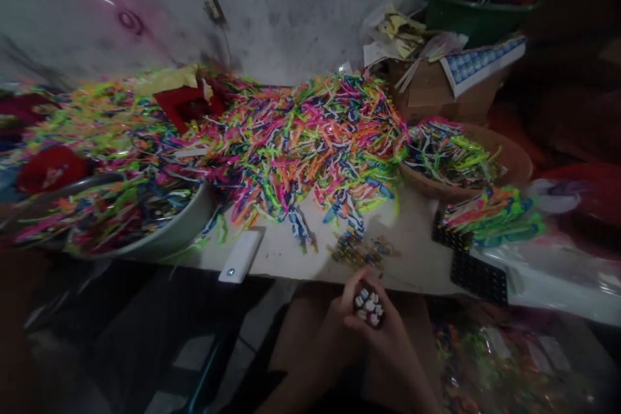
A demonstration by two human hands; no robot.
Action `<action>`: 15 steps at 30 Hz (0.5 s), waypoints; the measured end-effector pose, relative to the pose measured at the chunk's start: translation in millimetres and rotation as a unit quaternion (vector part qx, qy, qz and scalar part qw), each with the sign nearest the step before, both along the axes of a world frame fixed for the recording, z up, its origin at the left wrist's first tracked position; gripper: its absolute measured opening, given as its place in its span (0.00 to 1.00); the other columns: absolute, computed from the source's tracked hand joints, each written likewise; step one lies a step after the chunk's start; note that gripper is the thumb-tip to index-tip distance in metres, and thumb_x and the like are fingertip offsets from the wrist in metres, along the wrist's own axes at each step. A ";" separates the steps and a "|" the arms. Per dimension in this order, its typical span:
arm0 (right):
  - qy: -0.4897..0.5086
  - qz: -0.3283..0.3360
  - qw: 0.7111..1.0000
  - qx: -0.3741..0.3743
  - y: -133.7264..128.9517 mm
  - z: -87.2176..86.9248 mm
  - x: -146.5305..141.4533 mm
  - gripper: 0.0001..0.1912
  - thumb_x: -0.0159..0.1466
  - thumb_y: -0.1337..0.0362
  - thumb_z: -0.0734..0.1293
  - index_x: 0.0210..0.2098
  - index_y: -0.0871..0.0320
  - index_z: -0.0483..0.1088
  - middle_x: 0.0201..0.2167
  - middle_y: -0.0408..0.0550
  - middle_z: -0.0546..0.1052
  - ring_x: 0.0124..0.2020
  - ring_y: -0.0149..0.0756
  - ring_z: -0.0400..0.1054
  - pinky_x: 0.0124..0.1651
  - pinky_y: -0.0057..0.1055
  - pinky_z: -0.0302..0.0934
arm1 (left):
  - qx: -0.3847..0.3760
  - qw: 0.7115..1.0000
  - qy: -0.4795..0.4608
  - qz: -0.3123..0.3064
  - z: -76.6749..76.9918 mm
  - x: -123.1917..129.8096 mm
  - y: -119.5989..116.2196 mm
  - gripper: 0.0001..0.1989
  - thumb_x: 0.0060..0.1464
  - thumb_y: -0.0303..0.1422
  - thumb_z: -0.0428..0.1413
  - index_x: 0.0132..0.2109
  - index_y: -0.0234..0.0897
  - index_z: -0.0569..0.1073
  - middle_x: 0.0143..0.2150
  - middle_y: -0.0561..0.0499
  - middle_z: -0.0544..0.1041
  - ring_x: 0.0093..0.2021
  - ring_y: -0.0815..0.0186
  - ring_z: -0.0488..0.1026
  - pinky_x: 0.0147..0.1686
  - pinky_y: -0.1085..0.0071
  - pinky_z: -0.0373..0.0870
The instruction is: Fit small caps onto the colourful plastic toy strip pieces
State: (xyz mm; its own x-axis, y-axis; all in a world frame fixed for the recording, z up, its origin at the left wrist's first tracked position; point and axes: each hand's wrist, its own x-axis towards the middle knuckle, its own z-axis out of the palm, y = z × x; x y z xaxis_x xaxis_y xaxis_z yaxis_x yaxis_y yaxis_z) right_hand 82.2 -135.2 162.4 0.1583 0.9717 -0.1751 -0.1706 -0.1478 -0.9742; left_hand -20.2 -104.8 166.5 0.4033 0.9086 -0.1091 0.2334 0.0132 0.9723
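Note:
Just off the table's front edge, my left hand [343, 306] and my right hand [387, 321] are cupped together, fingers curled inward. Between them they enclose a bunch of small white-ended pieces [369, 306], seen end-on; their exact kind is too small to make out. Beyond my fingertips lies a loose heap of small yellowish and dark pieces [361, 249] on the table [286, 262]. Behind it a large pile of bright plastic strips [310, 142] in pink, orange, green, blue and white spreads back to the wall.
At left a pale basin [194, 217] holds more strips; a white power bank-like box [241, 257] lies beside it. To the right are a tan bowl [517, 158], black perforated trays [478, 277] and a bundle of strips [504, 217]. A cardboard box [431, 94] stands behind.

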 end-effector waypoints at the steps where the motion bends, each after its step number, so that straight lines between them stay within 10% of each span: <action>1: 0.012 0.007 1.000 -0.009 3.0 -1.7 -1.8 0.36 0.45 0.56 0.75 0.52 0.56 0.66 0.47 0.49 0.74 0.50 0.45 0.68 0.54 0.38 0.62 | -0.002 1.000 -0.005 0.001 -0.6 0.3 0.9 0.25 0.54 0.30 0.50 0.60 0.36 0.60 0.51 0.47 0.73 0.48 0.62 0.72 0.47 0.71 0.69; 9: 0.102 0.049 0.993 -0.038 -0.2 -15.6 -4.0 0.23 0.44 0.55 0.76 0.38 0.55 0.72 0.33 0.44 0.77 0.38 0.39 0.72 0.44 0.33 0.66 | -0.040 0.993 0.062 -0.094 13.5 -12.0 7.5 0.38 0.49 0.27 0.54 0.66 0.36 0.51 0.43 0.48 0.76 0.42 0.60 0.73 0.43 0.70 0.68; 15: 0.153 -0.066 0.964 -0.206 -52.9 -82.0 -18.3 0.29 0.41 0.46 0.74 0.38 0.55 0.73 0.32 0.48 0.79 0.38 0.47 0.73 0.45 0.41 0.67 | -0.165 0.973 0.058 -0.147 -48.9 -12.3 -28.6 0.46 0.44 0.30 0.58 0.67 0.38 0.46 0.42 0.48 0.75 0.38 0.61 0.72 0.40 0.69 0.67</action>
